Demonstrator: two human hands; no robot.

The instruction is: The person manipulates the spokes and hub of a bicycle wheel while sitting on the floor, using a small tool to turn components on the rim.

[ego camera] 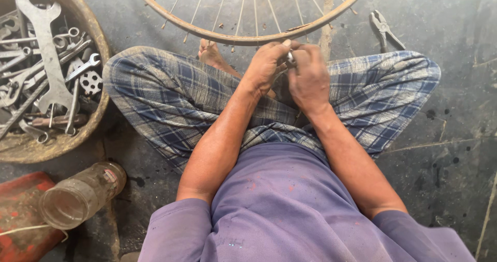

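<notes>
I sit cross-legged on a dark floor with a rusty spoked wheel rim (248,37) lying in front of my knees. My left hand (266,65) and my right hand (309,75) meet just below the rim's near edge. Both are closed around a small metal part (291,58) that shows between the fingers, apparently at a spoke end. What the part is exactly is hidden by the fingers. My bare foot (211,55) shows under the rim, next to my left hand.
A round metal pan (77,132) at the left holds several wrenches (46,49) and other tools. A dirty glass jar (77,194) lies on its side by a red container (20,210). Pliers (383,29) lie on the floor at the upper right.
</notes>
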